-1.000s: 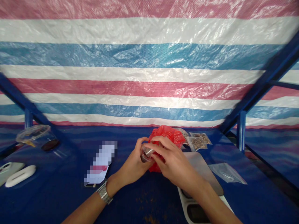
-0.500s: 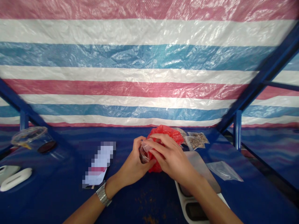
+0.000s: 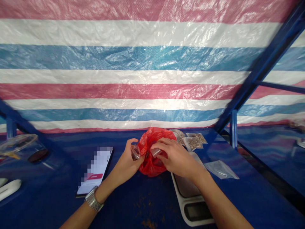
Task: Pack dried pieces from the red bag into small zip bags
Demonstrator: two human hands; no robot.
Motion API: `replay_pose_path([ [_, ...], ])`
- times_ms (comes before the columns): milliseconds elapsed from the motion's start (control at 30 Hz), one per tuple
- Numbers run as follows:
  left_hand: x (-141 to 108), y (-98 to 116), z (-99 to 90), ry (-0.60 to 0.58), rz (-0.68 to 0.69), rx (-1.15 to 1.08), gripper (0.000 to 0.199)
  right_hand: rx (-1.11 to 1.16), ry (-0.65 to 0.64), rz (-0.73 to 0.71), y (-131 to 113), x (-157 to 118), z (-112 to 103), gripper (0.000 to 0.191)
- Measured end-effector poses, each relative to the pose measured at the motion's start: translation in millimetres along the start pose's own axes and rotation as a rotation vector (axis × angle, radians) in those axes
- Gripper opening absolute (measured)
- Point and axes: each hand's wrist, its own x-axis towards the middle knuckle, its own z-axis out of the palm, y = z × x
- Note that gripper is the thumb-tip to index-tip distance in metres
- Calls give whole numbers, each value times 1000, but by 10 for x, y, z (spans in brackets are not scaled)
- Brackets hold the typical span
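A red plastic bag stands with its mouth open at the middle of the blue table. Just left of it, my left hand is curled round a small clear plastic bag, with the thumb beside the red bag's edge. Over the red bag's mouth, my right hand pinches a small clear plastic piece, perhaps a scoop or cup; its exact kind is unclear. The contents of the red bag are mostly hidden.
A white kitchen scale lies partly under my right forearm. Filled clear packets lie behind it, and a flat clear bag to its right. A phone, a clear tub and a white case are at left.
My hands have moved apart: the right one, with the clear piece, is now over the red bag's mouth. The left one holds the clear bag beside it. The view has shifted slightly right.
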Motion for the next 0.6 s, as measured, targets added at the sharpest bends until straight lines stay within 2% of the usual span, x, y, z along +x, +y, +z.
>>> replay_pose_path([
  [133,1,-35,18,-58,-51,-40,50,-40,-34,40,-46,10,113,32],
  [267,-5,31,47,1,-125,-67,54,-55,-67,92,-84,6,98,26],
  [400,-7,75,55,31,-107,-143,53,-85,-83,131,-111,11,88,22],
  [600,-16,14,33,-28,-90,-133,52,-113,-118,153,-126,1,115,22],
])
